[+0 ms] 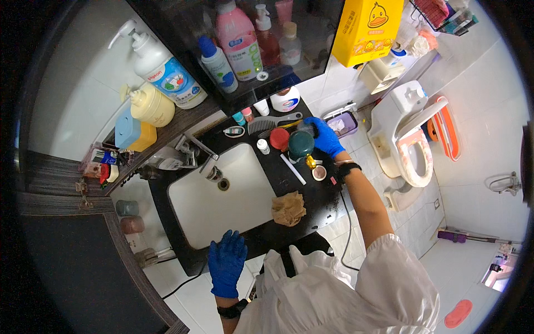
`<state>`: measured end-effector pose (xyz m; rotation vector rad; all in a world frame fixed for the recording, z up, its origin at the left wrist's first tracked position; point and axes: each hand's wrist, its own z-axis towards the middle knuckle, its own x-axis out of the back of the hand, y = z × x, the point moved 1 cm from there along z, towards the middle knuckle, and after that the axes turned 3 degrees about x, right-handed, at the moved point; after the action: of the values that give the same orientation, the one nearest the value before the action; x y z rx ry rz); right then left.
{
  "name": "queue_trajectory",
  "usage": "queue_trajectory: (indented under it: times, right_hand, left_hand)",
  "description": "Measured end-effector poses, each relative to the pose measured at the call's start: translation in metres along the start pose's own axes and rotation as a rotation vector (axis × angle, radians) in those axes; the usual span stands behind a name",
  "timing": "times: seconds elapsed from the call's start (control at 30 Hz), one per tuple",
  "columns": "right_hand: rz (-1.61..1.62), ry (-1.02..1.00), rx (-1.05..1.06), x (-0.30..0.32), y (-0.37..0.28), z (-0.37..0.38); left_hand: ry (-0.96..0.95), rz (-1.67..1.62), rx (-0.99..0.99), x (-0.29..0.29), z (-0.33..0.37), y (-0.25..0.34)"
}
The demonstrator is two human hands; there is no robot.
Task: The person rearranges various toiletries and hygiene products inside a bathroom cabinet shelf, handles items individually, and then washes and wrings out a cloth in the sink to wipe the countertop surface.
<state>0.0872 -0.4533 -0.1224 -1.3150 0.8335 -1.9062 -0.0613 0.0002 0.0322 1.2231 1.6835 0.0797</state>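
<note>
My left hand (227,264), in a blue glove, lies with fingers stretched out at the front edge of the black counter (258,236), close to the white sink (222,206). My right hand (327,139), also blue-gloved, is at the counter's right side with its fingers curled. It is beside a dark green round container (301,143) and the end of a grey comb (272,122); whatever its fingertips hold is hidden. Around these lie a red round lid or jar (279,137), a white stick (292,169), a small white bottle (263,146) and a small round pot (319,173).
A crumpled brown cloth (288,209) lies by the sink's right rim. The faucet (208,167) stands at its back left. A dark cabinet (267,94) hangs over the counter's back. Pump bottles (167,72) fill the left shelf. A toilet (403,133) stands to the right.
</note>
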Motion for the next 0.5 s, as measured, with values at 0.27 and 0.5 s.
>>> queue_trajectory:
  times: [0.27, 0.5]
  right_hand:
    - [0.682, 0.319, -0.342, 0.062, -0.072, -0.074]
    - [0.703, 0.321, -0.206, 0.095, -0.199, -0.099]
  left_hand:
    - [0.047, -0.353, 0.144, -0.015, 0.016, 0.009]
    - [-0.142, -0.106, 0.220, -0.043, 0.035, 0.014]
